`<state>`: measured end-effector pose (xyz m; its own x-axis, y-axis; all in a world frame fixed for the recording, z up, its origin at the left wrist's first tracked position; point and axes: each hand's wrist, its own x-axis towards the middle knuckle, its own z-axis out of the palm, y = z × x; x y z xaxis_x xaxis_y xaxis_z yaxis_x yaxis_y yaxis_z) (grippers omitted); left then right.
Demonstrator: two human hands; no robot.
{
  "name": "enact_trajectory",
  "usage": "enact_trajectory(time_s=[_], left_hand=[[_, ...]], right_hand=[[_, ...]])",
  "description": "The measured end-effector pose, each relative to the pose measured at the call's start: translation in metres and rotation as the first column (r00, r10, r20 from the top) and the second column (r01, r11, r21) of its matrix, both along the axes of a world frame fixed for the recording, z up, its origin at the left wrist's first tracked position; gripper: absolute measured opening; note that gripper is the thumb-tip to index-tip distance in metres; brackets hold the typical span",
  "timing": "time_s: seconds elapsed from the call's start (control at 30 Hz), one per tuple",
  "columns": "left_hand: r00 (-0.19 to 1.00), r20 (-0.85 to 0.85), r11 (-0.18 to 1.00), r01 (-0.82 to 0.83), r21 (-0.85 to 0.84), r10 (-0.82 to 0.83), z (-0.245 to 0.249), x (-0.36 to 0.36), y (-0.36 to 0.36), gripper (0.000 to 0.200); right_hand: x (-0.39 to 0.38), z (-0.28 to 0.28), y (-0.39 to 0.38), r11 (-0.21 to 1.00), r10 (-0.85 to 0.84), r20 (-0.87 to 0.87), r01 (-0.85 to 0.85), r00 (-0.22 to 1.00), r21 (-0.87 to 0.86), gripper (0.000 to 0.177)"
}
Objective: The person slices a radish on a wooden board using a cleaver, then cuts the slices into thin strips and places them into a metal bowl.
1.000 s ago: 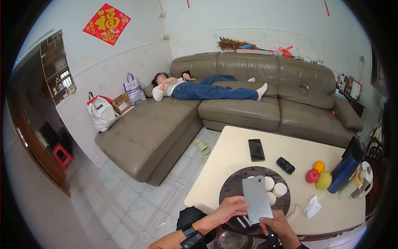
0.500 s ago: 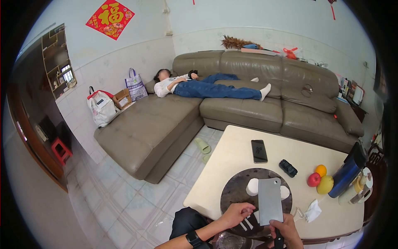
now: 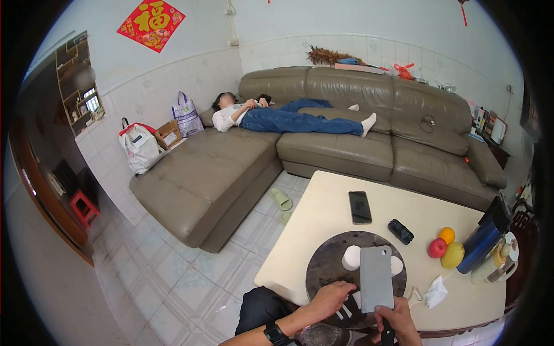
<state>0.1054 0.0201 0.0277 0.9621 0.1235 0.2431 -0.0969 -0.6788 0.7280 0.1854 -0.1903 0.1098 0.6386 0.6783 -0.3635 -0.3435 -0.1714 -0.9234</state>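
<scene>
My right hand (image 3: 398,323) grips the black handle of a cleaver (image 3: 376,277). Its broad blade is raised above a dark round cutting board (image 3: 326,265), hiding part of it. Just left of the blade, my left hand (image 3: 332,299) is held over the board with its fingers curled and close together; whatever they may hold is hidden. Beside these fingers lie several thin white strips (image 3: 346,311). Two thick white chunks, one left of the blade (image 3: 351,258) and one right of it (image 3: 396,265), rest on the board and look like peeled radish.
On the cream table (image 3: 300,230) are a phone (image 3: 360,207), a black case-like object (image 3: 400,231), fruit (image 3: 453,255), a blue flask (image 3: 482,245), a peeler-like tool (image 3: 416,295) and crumpled tissue (image 3: 436,293). Behind it, a person (image 3: 306,118) lies on a sofa (image 3: 334,153). Slippers (image 3: 281,199) are on the floor.
My left hand has turned slightly, its fingers lower and flatter beside the blade. The cleaver has barely moved. On the sofa, the person's hands have come up closer together.
</scene>
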Motion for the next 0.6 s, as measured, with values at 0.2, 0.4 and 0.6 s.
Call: enact_trajectory(time_s=[0.2,0.4,0.6], left_hand=[[0.990,0.139,0.978,-0.065,0.200,0.038,0.002,0.000,0.002,0.034],[0.967,0.250,0.987,-0.080,0.139,0.043,0.013,-0.005,0.001,0.027],[0.938,0.347,0.988,-0.068,0.136,0.017,0.017,-0.008,0.000,0.023]], right_hand=[[0.002,-0.005,-0.001,0.999,-0.034,0.036,0.034,0.999,0.002,0.011],[-0.001,0.000,0.000,0.999,-0.029,0.030,0.028,0.999,0.025,0.011],[-0.004,0.004,0.004,0.999,-0.028,0.026,0.028,0.999,0.019,0.013]])
